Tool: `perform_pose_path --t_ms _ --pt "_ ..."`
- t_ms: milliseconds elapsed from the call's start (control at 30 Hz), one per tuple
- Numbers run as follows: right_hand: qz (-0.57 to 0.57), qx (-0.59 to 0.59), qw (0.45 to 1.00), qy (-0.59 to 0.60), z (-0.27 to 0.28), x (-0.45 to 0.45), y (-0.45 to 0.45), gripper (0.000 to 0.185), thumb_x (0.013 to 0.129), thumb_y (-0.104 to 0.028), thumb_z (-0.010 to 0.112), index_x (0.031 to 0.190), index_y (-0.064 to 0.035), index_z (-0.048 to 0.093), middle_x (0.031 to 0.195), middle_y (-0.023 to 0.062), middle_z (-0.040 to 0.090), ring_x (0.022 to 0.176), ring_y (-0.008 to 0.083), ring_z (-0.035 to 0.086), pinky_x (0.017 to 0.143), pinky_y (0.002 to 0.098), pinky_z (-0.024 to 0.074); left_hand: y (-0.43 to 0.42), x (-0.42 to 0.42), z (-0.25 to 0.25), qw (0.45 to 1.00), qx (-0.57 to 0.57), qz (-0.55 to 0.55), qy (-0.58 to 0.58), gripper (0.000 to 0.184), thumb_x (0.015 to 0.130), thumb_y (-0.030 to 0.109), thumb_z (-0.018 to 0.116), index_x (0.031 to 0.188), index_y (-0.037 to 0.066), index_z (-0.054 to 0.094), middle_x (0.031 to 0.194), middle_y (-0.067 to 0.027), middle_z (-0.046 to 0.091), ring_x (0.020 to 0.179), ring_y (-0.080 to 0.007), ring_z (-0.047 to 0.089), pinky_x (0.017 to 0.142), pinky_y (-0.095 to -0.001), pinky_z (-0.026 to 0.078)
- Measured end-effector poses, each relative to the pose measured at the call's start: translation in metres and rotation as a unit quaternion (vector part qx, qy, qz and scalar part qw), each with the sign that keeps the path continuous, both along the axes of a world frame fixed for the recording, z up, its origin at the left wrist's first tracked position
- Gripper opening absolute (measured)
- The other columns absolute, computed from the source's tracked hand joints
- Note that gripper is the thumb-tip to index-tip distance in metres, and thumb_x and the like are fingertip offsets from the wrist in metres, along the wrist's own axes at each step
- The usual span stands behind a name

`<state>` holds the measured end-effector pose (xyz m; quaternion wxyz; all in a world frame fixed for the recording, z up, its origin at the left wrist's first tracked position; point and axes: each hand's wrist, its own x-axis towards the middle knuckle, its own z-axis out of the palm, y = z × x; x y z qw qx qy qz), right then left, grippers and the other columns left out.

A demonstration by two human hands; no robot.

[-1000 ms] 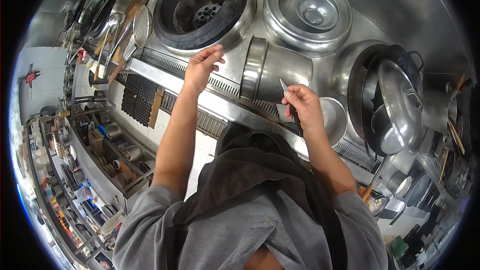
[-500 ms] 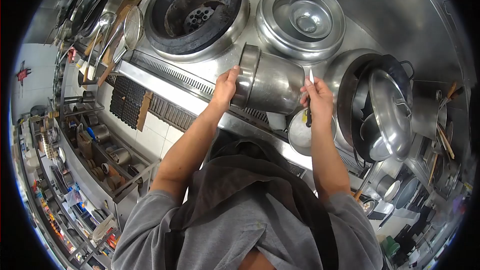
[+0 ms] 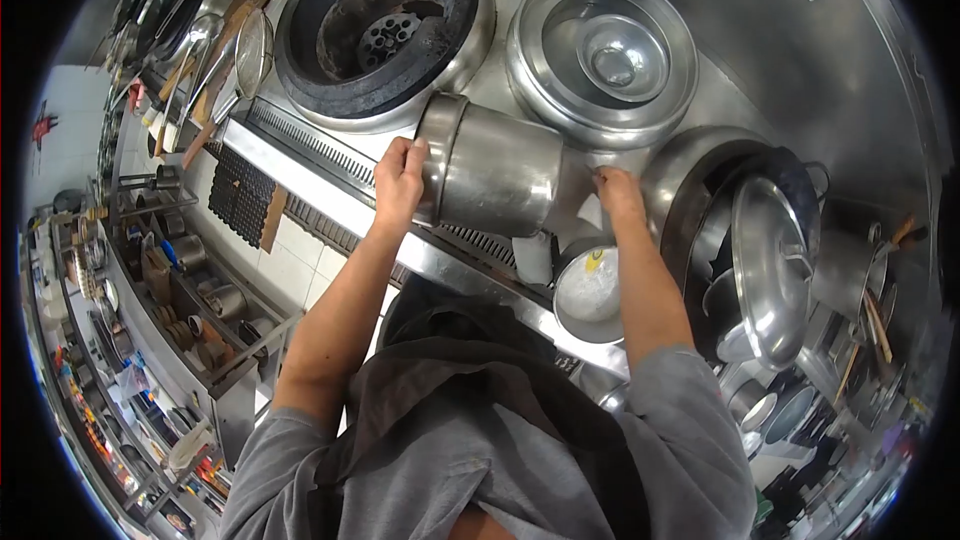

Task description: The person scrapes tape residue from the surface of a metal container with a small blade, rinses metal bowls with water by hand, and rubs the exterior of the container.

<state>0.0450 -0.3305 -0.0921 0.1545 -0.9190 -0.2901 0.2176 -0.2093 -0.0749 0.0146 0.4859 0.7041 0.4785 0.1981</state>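
The pot [image 3: 500,172] is sideways, with the left hand [image 3: 400,180] at its left end and the right hand [image 3: 618,190] beyond its right. Behind it sit the burner [image 3: 390,35], left, and a basin [image 3: 527,50], right, holding a small bowl [image 3: 617,62]. A lid [image 3: 770,270] stands far right; a strainer [image 3: 253,52] lies left of the burner.

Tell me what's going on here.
The person's left hand holds a large steel pot by its rim end; the pot is tipped on its side. The right hand is close to the pot's base end, but its grip is too hidden to make out. An uncovered burner sits beyond the left hand, and nested steel bowls sit beyond the pot.
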Motion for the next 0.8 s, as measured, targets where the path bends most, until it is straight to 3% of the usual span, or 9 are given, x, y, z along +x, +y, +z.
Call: perform_pose_path --t_ms 200,333,400,433,567,633,700,733,800 --pt "0.077 -0.006 0.996 -0.034 -0.034 0.012 0.012 0.020 0.088 -0.023 0.066 0.099 -0.0090 0.074 0.103 0.0197 0.069 0.095 0.0394 0.066 0.088 0.0486 0.0509 0.001 -0.001 -0.007 0.995 0.095 -0.030 0.021 0.035 0.101 0.029 0.053 0.083 -0.001 0.055 0.058 -0.0169 0.050 0.054 -0.0239 0.048 0.058 -0.0390 0.044" --pt "0.050 0.032 0.994 -0.095 -0.014 0.013 0.000 0.019 0.086 -0.020 0.068 0.101 -0.0077 0.074 0.103 0.0184 0.069 0.093 0.0382 0.067 0.086 0.0471 0.0517 -0.004 -0.002 0.000 0.996 0.085 -0.023 0.033 0.036 0.102 0.030 0.052 0.082 0.000 0.053 0.056 -0.0154 0.049 0.053 -0.0230 0.048 0.056 -0.0387 0.043" --pt "0.014 0.122 0.992 -0.017 0.020 0.011 0.003 0.022 0.087 -0.018 0.068 0.105 -0.0059 0.073 0.103 0.0187 0.070 0.090 0.0372 0.068 0.083 0.0431 0.0526 -0.005 -0.002 -0.001 0.996 0.075 -0.025 0.035 0.036 0.103 0.030 0.052 0.082 0.000 0.052 0.056 -0.0153 0.049 0.052 -0.0241 0.048 0.055 -0.0387 0.043" --pt "-0.029 0.124 0.991 0.027 0.044 0.010 0.008 0.024 0.088 -0.022 0.068 0.104 -0.0044 0.072 0.104 0.0135 0.071 0.091 0.0329 0.068 0.082 0.0431 0.0521 -0.002 -0.005 -0.007 0.994 0.102 -0.032 0.029 0.035 0.103 0.029 0.052 0.082 0.001 0.052 0.056 -0.0154 0.049 0.051 -0.0249 0.049 0.055 -0.0393 0.044" --pt "-0.130 0.305 0.942 -0.043 0.077 0.069 0.026 0.029 0.089 -0.025 0.069 0.108 -0.0033 0.072 0.104 0.0157 0.071 0.089 0.0284 0.070 0.083 0.0371 0.0527 -0.002 -0.005 -0.010 0.990 0.129 -0.051 0.038 0.035 0.103 0.029 0.049 0.081 0.002 0.052 0.057 -0.0177 0.051 0.052 -0.0329 0.054 0.054 -0.0425 0.043" --pt "-0.110 0.252 0.951 -0.139 0.110 0.095 0.052 0.036 0.089 -0.024 0.069 0.118 -0.0030 0.067 0.114 0.0176 0.068 0.098 0.0317 0.068 0.086 0.0396 0.0523 -0.002 -0.007 -0.014 0.986 0.141 -0.073 0.050 0.035 0.103 0.030 0.047 0.082 0.002 0.052 0.058 -0.0196 0.052 0.054 -0.0386 0.055 0.055 -0.0435 0.043" --pt "-0.025 0.183 0.945 -0.269 0.102 0.130 0.074 0.048 0.087 -0.020 0.071 0.132 -0.0072 0.059 0.124 0.0182 0.063 0.110 0.0321 0.063 0.093 0.0400 0.0507 -0.002 -0.009 -0.015 0.985 0.143 -0.079 0.048 0.034 0.103 0.029 0.048 0.083 0.002 0.052 0.058 -0.0196 0.052 0.054 -0.0387 0.055 0.054 -0.0435 0.043" --pt "-0.024 0.183 0.946 -0.266 0.090 0.145 0.081 0.048 0.087 -0.020 0.071 0.132 -0.0072 0.059 0.124 0.0182 0.063 0.110 0.0321 0.063 0.093 0.0400 0.0507 -0.002 -0.010 -0.016 0.985 0.147 -0.085 0.043 0.033 0.103 0.029 0.048 0.084 0.002 0.052 0.058 -0.0196 0.052 0.054 -0.0388 0.055 0.054 -0.0434 0.043" --pt "0.040 0.046 0.959 -0.277 0.068 0.170 0.093 0.061 0.086 -0.019 0.071 0.142 -0.0100 0.048 0.137 0.0201 0.054 0.120 0.0362 0.056 0.100 0.0432 0.0478 -0.002 -0.010 -0.015 0.985 0.147 -0.086 0.035 0.032 0.103 0.028 0.048 0.084 0.002 0.052 0.057 -0.0195 0.052 0.054 -0.0390 0.055 0.054 -0.0435 0.042"
